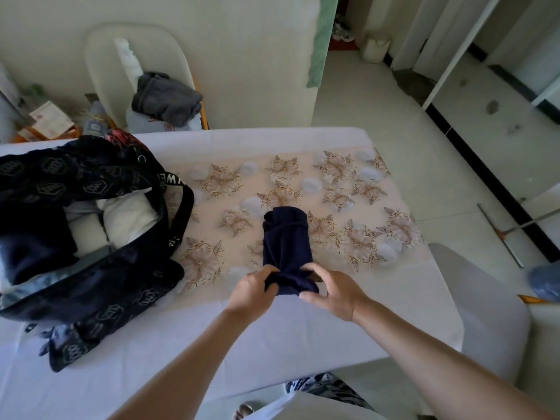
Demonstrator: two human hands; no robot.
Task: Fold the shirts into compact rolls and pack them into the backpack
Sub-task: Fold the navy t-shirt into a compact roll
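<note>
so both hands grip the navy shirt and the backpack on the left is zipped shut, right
No, the head view shows the backpack open, white rolls inside. The left hand and right hand do grip the navy shirt.

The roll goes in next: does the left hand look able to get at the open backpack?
Likely yes: the backpack lies open left of the left hand, only tablecloth between; that hand grips the navy shirt.

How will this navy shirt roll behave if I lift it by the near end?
Probably floppy: the navy shirt is soft cloth, and the far end shows loose folds, so it would likely droop. It may unroll, since only the left hand and right hand pinch the near end. It looks light and unlikely to slide on the tablecloth.
</note>
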